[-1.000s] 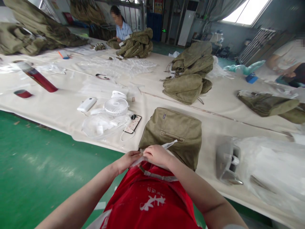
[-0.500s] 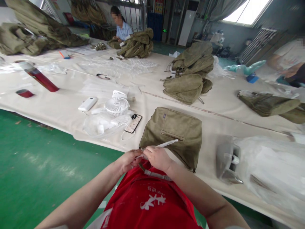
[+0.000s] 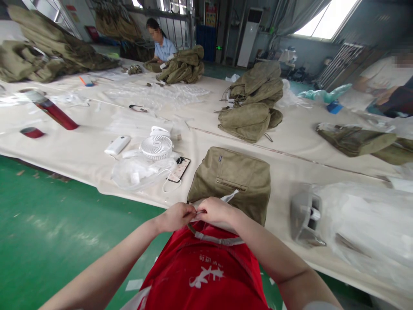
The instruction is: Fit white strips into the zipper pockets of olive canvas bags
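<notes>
An olive-green fabric bag (image 3: 240,170) with a zipped pocket and a small dark label lies flat at the table's near edge. Just in front of it my two hands meet, close to the red apron (image 3: 206,254). My right hand (image 3: 214,211) is closed on a thin white strip (image 3: 230,196), whose free end sticks out over the bag. My left hand (image 3: 177,215) is pinched close beside the right, on a thin pale piece that seems to be the same strip. The fingertips partly hide what lies between them.
A white fan (image 3: 157,147), a phone (image 3: 179,170) with a cable and a power bank (image 3: 117,145) lie left of the bag. A tape dispenser (image 3: 306,219) and plastic bags (image 3: 371,219) are at right. More olive bags (image 3: 250,103) are piled behind; a red thermos (image 3: 58,113) lies far left.
My left hand has turned, its fingers now closed tighter against the right hand. The strip's free end has become shorter and bent. The whole view has shifted slightly.
</notes>
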Demonstrator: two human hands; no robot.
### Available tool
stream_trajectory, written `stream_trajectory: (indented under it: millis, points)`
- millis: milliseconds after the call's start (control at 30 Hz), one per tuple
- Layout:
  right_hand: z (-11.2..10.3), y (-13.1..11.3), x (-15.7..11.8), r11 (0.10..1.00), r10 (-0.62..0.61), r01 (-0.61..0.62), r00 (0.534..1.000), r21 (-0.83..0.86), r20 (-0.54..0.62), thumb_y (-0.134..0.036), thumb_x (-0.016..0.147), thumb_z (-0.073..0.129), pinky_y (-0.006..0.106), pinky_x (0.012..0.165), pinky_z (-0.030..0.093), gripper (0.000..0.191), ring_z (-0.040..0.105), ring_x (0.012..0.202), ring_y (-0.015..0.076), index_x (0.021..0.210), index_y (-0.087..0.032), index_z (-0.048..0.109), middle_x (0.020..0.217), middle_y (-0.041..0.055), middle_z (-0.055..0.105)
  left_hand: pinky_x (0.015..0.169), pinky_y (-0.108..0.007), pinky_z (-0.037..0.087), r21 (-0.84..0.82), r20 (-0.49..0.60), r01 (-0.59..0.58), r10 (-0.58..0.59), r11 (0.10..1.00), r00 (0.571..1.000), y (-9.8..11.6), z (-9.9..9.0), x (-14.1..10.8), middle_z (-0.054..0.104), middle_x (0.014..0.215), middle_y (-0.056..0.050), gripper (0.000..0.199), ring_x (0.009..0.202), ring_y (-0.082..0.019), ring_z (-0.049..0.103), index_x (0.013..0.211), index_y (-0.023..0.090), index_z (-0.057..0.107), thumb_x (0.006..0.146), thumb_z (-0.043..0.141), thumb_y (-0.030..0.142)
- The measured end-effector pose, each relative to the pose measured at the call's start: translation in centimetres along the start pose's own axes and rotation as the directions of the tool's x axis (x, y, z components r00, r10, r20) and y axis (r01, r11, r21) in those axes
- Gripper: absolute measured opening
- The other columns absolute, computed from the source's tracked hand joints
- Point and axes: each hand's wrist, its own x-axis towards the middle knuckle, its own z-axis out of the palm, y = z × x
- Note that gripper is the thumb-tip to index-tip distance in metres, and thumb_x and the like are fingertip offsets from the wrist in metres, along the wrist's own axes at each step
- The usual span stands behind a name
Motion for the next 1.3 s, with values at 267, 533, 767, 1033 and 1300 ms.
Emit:
stream_trajectory:
  millis: [267,533,767,1033,1300]
  points:
    - [-0.6,-1.9,-0.9,0.941,-0.132,0.095,0.987,-0.325,-0.092,-0.026,0.091,0.047,0.025,0.064,0.037,0.025,0.061,0.077,0.0159,0.081,-0.018,0.069,0.084,0.0056,0.069,0.057,-0.023,0.032,-0.421,-0.070,0.163,-0.211,0.892,0.975,-0.2,1.0,0.2,0.051,0.060,0.002,0.024,0.059,-0.011,0.042,0.068,0.014,0.063,0.072,0.055,0.036]
    - [0.0,-2.4,-2.5,0.972,-0.043,-0.013,0.972,-0.237,-0.232,-0.030,0.095,0.043,0.026,0.069,0.041,0.027,0.063,0.079,0.0169,0.090,-0.019,0.067,0.089,0.0060,0.068,0.045,-0.022,0.010,-0.779,0.045,0.288,-0.408,0.558,0.912,-0.8,1.7,0.5,0.037,0.051,0.009,0.040,0.044,-0.005,0.023,0.074,0.015,0.056,0.060,0.071,0.049]
    - [0.1,-0.2,-2.0,0.998,0.043,-0.028,0.960,0.061,-0.275,-0.024,0.088,0.052,0.024,0.074,0.041,0.019,0.063,0.084,0.0156,0.093,-0.021,0.070,0.092,0.0035,0.070,0.043,-0.022,0.012,-0.728,0.054,0.220,-0.265,0.650,0.963,0.7,0.0,-0.5,0.031,0.051,0.010,0.035,0.044,-0.005,0.021,0.075,0.015,0.054,0.070,0.062,0.049]
    - [0.8,2.0,-4.6,0.941,0.263,-0.053,0.736,0.334,-0.624,-0.027,0.084,0.054,0.026,0.066,0.048,0.025,0.059,0.070,0.0130,0.106,-0.020,0.062,0.107,0.0075,0.064,0.053,-0.024,0.036,-0.406,-0.059,0.249,-0.297,0.880,0.953,-1.3,-0.9,-1.3,0.051,0.057,0.004,0.038,0.053,-0.012,0.047,0.068,0.019,0.049,0.073,0.054,0.056]
    - [1.6,12.8,-16.5,0.572,0.696,-0.677,0.100,0.463,-0.711,-0.041,0.083,0.051,0.034,0.081,0.046,0.040,0.061,0.093,0.0236,0.111,-0.015,0.061,0.105,0.0135,0.063,0.052,-0.026,0.039,-0.258,-0.320,0.362,-0.433,0.896,0.843,-6.9,-1.7,-1.0,0.052,0.051,0.002,0.036,0.052,-0.016,0.051,0.067,0.020,0.055,0.072,0.046,0.054]
